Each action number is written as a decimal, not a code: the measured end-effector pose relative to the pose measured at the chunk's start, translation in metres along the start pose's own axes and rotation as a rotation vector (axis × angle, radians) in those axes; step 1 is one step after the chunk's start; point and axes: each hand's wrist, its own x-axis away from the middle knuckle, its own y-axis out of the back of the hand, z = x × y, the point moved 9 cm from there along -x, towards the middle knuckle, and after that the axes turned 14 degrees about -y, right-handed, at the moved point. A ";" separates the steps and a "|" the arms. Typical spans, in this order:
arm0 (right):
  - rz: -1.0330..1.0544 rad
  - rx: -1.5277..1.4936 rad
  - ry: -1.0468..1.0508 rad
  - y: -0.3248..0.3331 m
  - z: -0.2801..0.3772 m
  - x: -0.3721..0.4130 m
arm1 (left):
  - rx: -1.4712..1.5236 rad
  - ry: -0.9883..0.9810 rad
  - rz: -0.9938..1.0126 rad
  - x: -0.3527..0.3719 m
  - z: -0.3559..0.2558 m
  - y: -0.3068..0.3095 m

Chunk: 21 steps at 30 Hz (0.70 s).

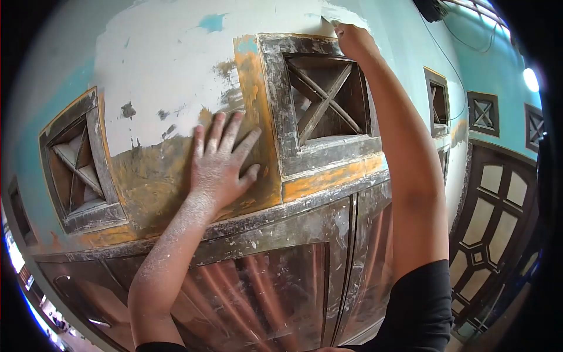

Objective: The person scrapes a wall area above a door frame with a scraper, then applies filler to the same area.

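My left hand (218, 170), dusted with pale powder, lies flat with fingers spread against the brown and orange patch of the wall (158, 176). Higher up, my right hand (355, 42) is closed around what looks like a putty knife (326, 22); its handle is hidden in my fingers. The blade touches or nearly touches the white-coated area (164, 64), just above a dark wooden vent frame (272, 94) with crossed slats. White smears surround the blade.
Another crossed-slat vent (76, 170) sits at the left. Below runs a wooden ledge (246, 222) over dark door panels with reddish, shiny panes (252, 293). At the right are a panelled door (489, 217), smaller vents and a hanging cable (447, 56).
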 end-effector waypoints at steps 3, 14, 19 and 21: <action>-0.016 -0.010 -0.001 0.002 0.009 0.021 | -0.123 0.070 0.033 0.007 0.028 0.009; -0.078 -0.012 0.026 0.007 0.021 0.020 | -0.201 0.144 0.011 0.010 0.052 0.020; -0.112 0.008 0.044 0.014 0.034 -0.010 | -0.205 0.153 0.034 0.007 0.051 0.021; -0.085 0.055 0.055 0.011 0.042 -0.016 | -0.210 0.149 0.023 0.007 0.052 0.021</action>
